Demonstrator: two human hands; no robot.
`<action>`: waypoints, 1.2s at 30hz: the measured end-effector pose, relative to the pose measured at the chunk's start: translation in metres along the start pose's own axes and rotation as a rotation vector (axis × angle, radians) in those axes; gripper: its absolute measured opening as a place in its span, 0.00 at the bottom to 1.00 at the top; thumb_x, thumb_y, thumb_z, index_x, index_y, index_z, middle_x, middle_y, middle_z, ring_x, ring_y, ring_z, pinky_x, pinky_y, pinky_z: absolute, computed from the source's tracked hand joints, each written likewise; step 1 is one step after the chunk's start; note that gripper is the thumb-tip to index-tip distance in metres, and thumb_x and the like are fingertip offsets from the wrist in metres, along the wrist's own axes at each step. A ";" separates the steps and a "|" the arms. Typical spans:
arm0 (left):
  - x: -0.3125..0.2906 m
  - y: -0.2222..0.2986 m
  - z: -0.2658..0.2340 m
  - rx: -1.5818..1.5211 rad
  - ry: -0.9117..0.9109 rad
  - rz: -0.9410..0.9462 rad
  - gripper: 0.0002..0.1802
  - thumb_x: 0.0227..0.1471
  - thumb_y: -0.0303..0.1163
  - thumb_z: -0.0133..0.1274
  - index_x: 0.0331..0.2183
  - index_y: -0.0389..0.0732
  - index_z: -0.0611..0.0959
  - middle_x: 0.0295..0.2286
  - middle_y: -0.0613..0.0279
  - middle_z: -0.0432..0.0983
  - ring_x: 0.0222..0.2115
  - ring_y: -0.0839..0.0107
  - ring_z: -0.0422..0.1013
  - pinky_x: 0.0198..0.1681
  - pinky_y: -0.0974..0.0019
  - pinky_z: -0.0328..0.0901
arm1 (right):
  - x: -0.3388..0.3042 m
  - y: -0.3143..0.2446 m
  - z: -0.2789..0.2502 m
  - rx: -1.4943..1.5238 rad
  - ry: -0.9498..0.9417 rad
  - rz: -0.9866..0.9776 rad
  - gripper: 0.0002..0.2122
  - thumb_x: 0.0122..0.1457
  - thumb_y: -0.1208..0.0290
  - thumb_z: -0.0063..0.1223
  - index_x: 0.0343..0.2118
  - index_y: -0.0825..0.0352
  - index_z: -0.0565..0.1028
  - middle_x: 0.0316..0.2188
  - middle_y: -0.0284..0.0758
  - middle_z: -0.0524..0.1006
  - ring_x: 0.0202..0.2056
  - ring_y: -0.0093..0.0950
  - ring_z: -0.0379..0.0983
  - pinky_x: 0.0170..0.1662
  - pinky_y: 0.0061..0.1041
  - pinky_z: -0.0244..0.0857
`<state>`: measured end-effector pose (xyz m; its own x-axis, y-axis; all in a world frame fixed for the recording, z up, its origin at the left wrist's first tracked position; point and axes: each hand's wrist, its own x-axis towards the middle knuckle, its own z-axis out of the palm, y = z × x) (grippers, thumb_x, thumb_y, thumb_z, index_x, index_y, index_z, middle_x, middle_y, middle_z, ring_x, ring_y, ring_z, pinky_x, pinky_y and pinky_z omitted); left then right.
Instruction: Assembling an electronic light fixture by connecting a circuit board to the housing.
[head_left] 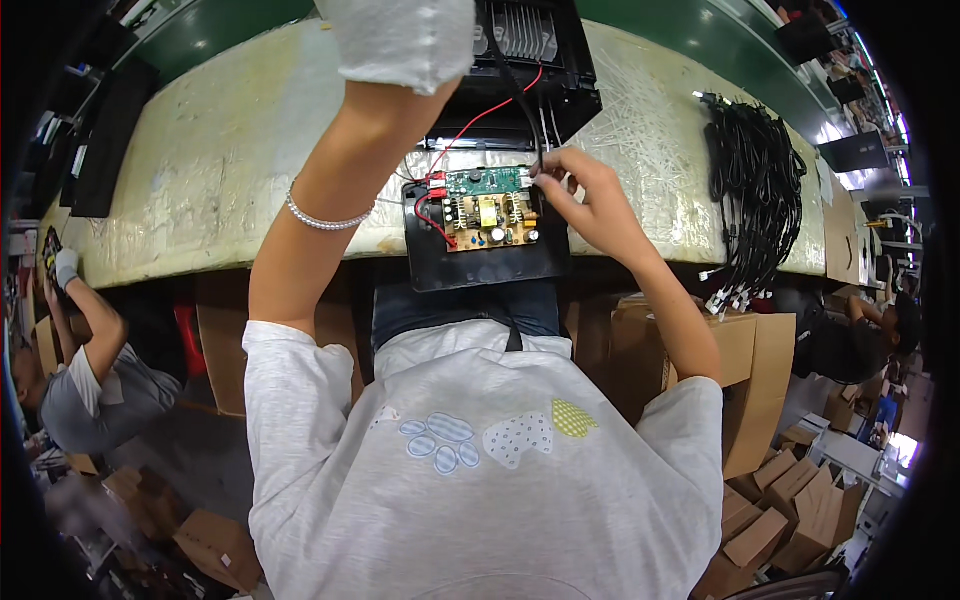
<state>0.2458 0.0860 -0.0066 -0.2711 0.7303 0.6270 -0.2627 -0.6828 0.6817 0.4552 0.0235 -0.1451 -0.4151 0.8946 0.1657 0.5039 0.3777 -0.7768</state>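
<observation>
A black panel (490,275) lies at the table's front edge, carrying a green circuit board (485,181) and a tan board (470,228) with tall components. My bare right hand (590,203) is closed at the green board's right end, thumb and finger pinching the end of a black cable (514,85) by a white connector. A red wire (488,112) runs from the boards' left side up to an open black housing (578,85) with metal fins. My left hand (405,45), in a white glove, reaches beside that housing; the top edge cuts off its fingers.
On the table's right lies a thick bundle of black cables (755,185), white plugs hanging over the front edge. Cardboard boxes (735,350) stand below. A black panel (105,150) rests at the far left, near a co-worker (100,370); another person (850,335) is at the right.
</observation>
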 end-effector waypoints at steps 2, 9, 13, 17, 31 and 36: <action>-0.009 0.006 0.003 -0.066 -0.003 -0.030 0.13 0.63 0.34 0.46 0.36 0.33 0.77 0.30 0.59 0.79 0.29 0.74 0.74 0.38 0.74 0.67 | 0.006 0.008 -0.002 -0.078 -0.010 -0.056 0.06 0.57 0.75 0.55 0.36 0.70 0.76 0.33 0.33 0.78 0.34 0.24 0.71 0.34 0.21 0.63; -0.018 0.018 -0.004 -0.306 -0.014 -0.131 0.13 0.63 0.34 0.46 0.36 0.33 0.77 0.29 0.59 0.79 0.30 0.72 0.75 0.40 0.72 0.68 | 0.003 0.017 0.005 0.016 -0.085 -0.015 0.06 0.56 0.75 0.57 0.36 0.69 0.80 0.29 0.36 0.77 0.32 0.25 0.70 0.34 0.23 0.64; -0.020 0.016 -0.005 -0.454 -0.034 -0.186 0.13 0.63 0.34 0.46 0.36 0.33 0.76 0.29 0.59 0.78 0.31 0.71 0.75 0.41 0.71 0.69 | 0.000 0.016 0.011 0.002 -0.031 -0.079 0.05 0.55 0.76 0.58 0.34 0.69 0.79 0.29 0.35 0.75 0.31 0.24 0.69 0.33 0.22 0.63; -0.017 0.009 -0.005 -0.607 -0.053 -0.241 0.13 0.63 0.34 0.46 0.36 0.33 0.76 0.29 0.59 0.78 0.31 0.70 0.75 0.42 0.70 0.69 | -0.002 0.008 0.015 -0.008 0.072 -0.070 0.04 0.54 0.76 0.59 0.32 0.70 0.78 0.29 0.34 0.73 0.31 0.24 0.69 0.33 0.22 0.62; 0.043 -0.050 0.000 0.091 -0.272 -0.402 0.16 0.62 0.38 0.48 0.35 0.32 0.79 0.26 0.59 0.79 0.37 0.74 0.74 0.46 0.73 0.66 | -0.006 0.021 0.019 -0.048 0.091 -0.263 0.05 0.52 0.80 0.59 0.31 0.70 0.75 0.29 0.38 0.75 0.31 0.34 0.70 0.34 0.27 0.64; -0.004 -0.059 0.008 0.786 -0.340 -0.224 0.17 0.61 0.37 0.49 0.45 0.35 0.70 0.39 0.61 0.73 0.41 0.69 0.72 0.50 0.69 0.67 | -0.014 0.063 -0.050 -0.405 0.255 -0.157 0.06 0.53 0.81 0.57 0.35 0.68 0.78 0.31 0.37 0.76 0.30 0.31 0.74 0.31 0.26 0.69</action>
<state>0.2697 0.1237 -0.0463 0.0336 0.8969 0.4409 0.4697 -0.4036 0.7852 0.5306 0.0471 -0.1654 -0.3368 0.8303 0.4440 0.7245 0.5297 -0.4411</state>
